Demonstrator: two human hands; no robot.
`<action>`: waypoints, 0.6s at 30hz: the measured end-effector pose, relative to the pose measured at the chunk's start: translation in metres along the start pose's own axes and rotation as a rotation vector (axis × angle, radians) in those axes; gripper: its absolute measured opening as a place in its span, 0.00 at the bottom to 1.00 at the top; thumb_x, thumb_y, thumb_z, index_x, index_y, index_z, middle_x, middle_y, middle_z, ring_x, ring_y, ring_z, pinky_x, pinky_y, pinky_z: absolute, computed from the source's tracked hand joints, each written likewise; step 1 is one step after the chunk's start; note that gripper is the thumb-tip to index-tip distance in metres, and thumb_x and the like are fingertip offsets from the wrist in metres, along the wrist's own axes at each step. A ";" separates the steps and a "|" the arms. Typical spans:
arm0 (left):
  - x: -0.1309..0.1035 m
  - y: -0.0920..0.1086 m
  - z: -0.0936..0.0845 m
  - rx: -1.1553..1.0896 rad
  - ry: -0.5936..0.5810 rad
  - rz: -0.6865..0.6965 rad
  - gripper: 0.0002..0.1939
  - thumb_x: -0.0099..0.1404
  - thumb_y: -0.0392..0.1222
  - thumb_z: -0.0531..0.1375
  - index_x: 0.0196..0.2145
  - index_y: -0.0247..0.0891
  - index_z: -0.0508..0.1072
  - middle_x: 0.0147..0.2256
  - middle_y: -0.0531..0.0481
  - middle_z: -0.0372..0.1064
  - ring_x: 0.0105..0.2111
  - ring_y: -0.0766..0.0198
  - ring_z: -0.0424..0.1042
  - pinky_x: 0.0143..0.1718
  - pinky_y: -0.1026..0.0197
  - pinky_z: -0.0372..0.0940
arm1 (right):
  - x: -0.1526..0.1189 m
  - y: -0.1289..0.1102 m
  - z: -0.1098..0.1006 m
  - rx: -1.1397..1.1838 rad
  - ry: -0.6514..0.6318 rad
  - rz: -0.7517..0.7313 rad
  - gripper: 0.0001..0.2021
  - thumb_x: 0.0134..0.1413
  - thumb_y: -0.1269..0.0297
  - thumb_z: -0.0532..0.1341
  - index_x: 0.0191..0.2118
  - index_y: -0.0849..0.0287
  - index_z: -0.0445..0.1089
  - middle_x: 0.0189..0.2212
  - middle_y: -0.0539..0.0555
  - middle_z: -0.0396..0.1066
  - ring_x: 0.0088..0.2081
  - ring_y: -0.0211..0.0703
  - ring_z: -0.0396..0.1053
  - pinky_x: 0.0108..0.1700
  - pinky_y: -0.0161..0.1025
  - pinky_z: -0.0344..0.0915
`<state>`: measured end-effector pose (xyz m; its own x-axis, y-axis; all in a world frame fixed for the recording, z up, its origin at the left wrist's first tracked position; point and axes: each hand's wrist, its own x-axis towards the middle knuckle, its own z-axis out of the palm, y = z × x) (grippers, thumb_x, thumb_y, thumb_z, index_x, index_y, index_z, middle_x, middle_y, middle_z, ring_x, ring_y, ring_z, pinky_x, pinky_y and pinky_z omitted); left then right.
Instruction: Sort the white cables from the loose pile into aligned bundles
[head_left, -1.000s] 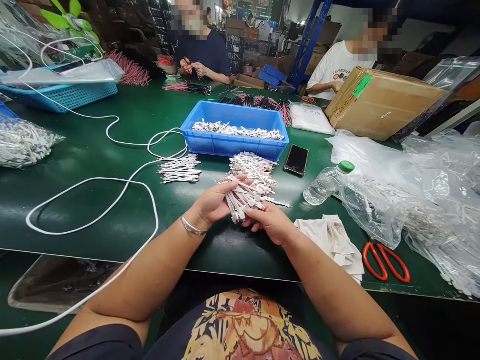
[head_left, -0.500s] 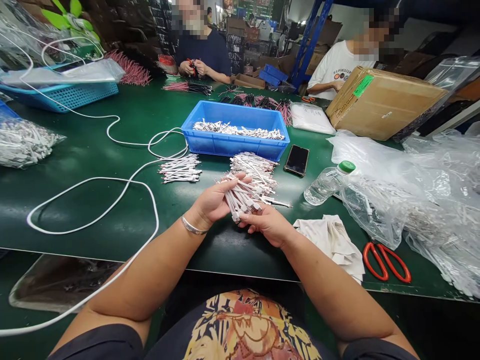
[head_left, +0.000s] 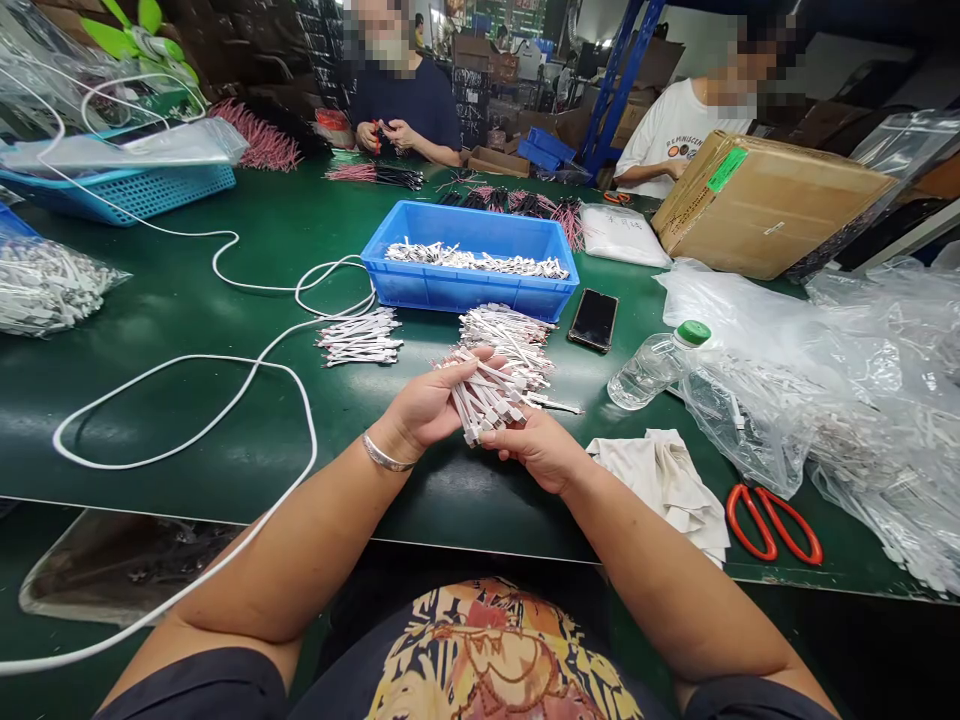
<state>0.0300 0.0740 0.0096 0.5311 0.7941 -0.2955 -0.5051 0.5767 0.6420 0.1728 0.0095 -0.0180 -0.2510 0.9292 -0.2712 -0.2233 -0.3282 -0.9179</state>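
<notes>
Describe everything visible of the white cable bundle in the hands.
The bundle is a loose, fanned handful of short white cables, plastic-looking, with blocky pale ends toward the wearer. The left hand holds it, thumb on top; the right hand touches the near ends. It slants over the green table, nearer than a similar pile; contact there is unclear.

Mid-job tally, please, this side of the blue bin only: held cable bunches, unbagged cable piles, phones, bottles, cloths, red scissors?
Held bunch: 1
Left pile and right pile: 2
Phone: 1
Bottle: 1
Cloth: 1
Red scissors: 1
Total: 7
</notes>
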 end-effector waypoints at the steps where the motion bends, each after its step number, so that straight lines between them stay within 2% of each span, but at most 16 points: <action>1: 0.000 0.000 0.000 0.000 -0.001 -0.002 0.11 0.61 0.32 0.55 0.42 0.34 0.71 0.42 0.44 0.73 0.39 0.58 0.73 0.46 0.50 0.65 | 0.000 -0.001 0.000 0.007 0.007 0.003 0.16 0.37 0.65 0.67 0.37 0.60 0.71 0.29 0.50 0.70 0.28 0.35 0.63 0.25 0.31 0.55; 8: 0.000 -0.001 0.000 0.003 -0.002 0.017 0.11 0.61 0.32 0.55 0.42 0.34 0.71 0.42 0.43 0.73 0.40 0.58 0.73 0.47 0.51 0.65 | -0.002 -0.003 0.002 0.069 -0.013 0.018 0.22 0.39 0.66 0.68 0.45 0.55 0.66 0.34 0.50 0.71 0.32 0.37 0.67 0.26 0.30 0.58; 12: 0.001 -0.005 0.001 -0.002 0.053 0.056 0.11 0.61 0.33 0.56 0.42 0.33 0.71 0.41 0.43 0.73 0.40 0.59 0.73 0.49 0.50 0.64 | 0.000 0.002 0.006 0.060 -0.017 -0.025 0.28 0.39 0.66 0.68 0.50 0.51 0.64 0.37 0.49 0.70 0.33 0.37 0.67 0.26 0.30 0.60; 18: 0.001 -0.007 0.001 -0.008 0.057 0.043 0.11 0.60 0.33 0.56 0.42 0.33 0.71 0.42 0.43 0.73 0.40 0.58 0.72 0.49 0.50 0.63 | 0.002 0.006 0.007 0.075 0.000 -0.050 0.26 0.40 0.67 0.68 0.49 0.51 0.64 0.34 0.48 0.70 0.29 0.35 0.66 0.26 0.30 0.59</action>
<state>0.0347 0.0711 0.0055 0.4691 0.8279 -0.3074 -0.5326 0.5429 0.6493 0.1641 0.0082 -0.0217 -0.2380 0.9447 -0.2257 -0.3055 -0.2934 -0.9059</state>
